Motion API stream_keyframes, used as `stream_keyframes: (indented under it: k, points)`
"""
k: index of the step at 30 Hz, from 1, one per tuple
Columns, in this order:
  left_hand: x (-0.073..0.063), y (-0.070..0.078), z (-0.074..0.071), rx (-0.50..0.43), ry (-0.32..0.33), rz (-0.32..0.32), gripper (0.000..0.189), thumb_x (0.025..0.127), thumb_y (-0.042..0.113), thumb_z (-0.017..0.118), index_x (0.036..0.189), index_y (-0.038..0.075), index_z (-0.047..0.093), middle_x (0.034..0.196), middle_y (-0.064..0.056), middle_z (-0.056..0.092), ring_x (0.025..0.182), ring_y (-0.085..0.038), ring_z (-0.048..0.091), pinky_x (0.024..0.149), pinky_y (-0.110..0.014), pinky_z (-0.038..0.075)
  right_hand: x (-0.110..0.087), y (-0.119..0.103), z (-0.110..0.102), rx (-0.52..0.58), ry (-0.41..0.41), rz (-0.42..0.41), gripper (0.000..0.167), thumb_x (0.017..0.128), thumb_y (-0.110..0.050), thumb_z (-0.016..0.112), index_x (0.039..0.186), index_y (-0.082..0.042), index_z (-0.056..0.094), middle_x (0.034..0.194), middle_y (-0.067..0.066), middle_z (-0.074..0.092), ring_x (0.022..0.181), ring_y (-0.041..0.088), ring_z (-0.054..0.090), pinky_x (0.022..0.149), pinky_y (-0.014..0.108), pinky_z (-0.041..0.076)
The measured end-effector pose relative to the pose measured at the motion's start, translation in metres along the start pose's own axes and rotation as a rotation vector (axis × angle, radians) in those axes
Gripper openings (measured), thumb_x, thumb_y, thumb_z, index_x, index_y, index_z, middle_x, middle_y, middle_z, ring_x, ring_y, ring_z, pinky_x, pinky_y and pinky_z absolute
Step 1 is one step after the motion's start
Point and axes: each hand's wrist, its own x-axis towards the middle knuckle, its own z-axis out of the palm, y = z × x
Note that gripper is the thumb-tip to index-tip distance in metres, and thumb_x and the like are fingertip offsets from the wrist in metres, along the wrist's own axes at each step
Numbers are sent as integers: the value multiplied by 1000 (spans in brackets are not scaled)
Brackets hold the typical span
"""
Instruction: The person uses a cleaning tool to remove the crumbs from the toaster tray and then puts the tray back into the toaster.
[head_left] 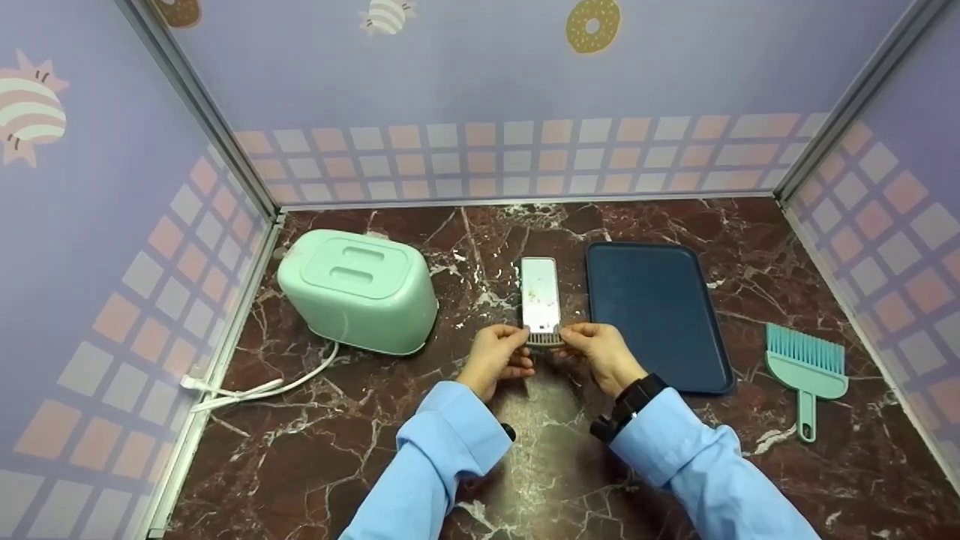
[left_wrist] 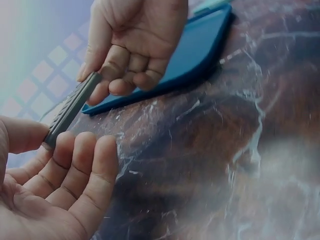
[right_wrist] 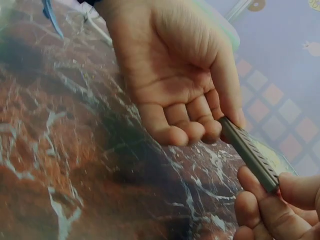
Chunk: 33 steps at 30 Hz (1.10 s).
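A narrow toaster crumb tray (head_left: 540, 292), silvery with crumbs scattered on it, is held level by its near end over the dark marbled counter. My left hand (head_left: 493, 358) pinches the left corner of its slatted grey end (left_wrist: 75, 107) between thumb and fingers. At the opposite corner, my right hand (head_left: 606, 356) pinches the same end with thumb and forefinger. The remaining fingers of both hands are loosely curled beneath it. A mint-green toaster (head_left: 367, 292) stands to the left of the hands. Whether the tray's far end touches the counter I cannot tell.
A dark blue rectangular tray (head_left: 652, 307) lies just right of the crumb tray. Farther right is a mint hand brush (head_left: 806, 375). The toaster's white cord (head_left: 292, 382) runs to the left wall. Patterned walls enclose the counter (head_left: 337, 465) on three sides.
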Motion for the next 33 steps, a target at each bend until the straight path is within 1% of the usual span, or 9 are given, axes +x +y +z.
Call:
stream_keyframes:
  k: [5,9,13,18,20,24,28,33]
  points:
    - [-1,-4,0,-146,-29,7,27,102,14,64,121,-5,60,95,-16,64,71,-19,64,75,-38,62,-2,1,6,70,37,27,28,102,-6,62,120,15,60,75,5,71,67,14,68,70,31,60]
    - [-1,-5,3,-235,-33,10,22,101,9,65,116,-5,60,96,-14,65,73,-19,65,78,-38,62,-3,2,11,100,70,33,28,103,-7,61,121,14,61,76,5,71,69,15,69,73,34,60]
    - [1,-6,6,-283,-8,16,21,101,8,64,118,-5,61,96,-11,67,78,-19,68,81,-36,61,-4,2,15,108,83,40,28,103,-9,61,121,13,62,79,5,71,70,16,68,73,34,59]
    - [4,-7,8,-331,23,34,25,103,8,61,122,-7,60,103,-12,68,86,-20,69,90,-39,59,-5,3,19,131,77,44,25,103,-9,62,117,12,63,80,5,70,69,16,66,69,31,58]
    - [5,-7,9,-336,38,38,25,104,8,60,122,-8,60,104,-13,68,88,-20,69,93,-41,58,-6,3,21,126,79,39,23,102,-8,63,114,11,64,79,5,70,69,16,65,68,31,57]
    - [5,-8,9,-349,67,46,25,104,8,60,121,-9,60,102,-13,69,88,-20,69,96,-44,56,-7,4,24,80,90,25,20,101,-9,65,109,10,67,77,4,70,70,17,66,70,32,57]
    - [6,-9,9,-378,82,65,21,103,7,60,117,-9,61,100,-12,68,86,-20,69,94,-43,57,-7,5,26,36,100,10,23,100,-10,66,109,11,68,76,4,70,71,17,67,71,32,57]
    - [7,-11,10,-422,92,93,12,102,4,60,108,-7,61,97,-12,67,82,-19,68,81,-36,59,-7,6,28,-18,110,-10,24,100,-10,67,110,12,68,75,3,70,69,16,68,69,31,58]
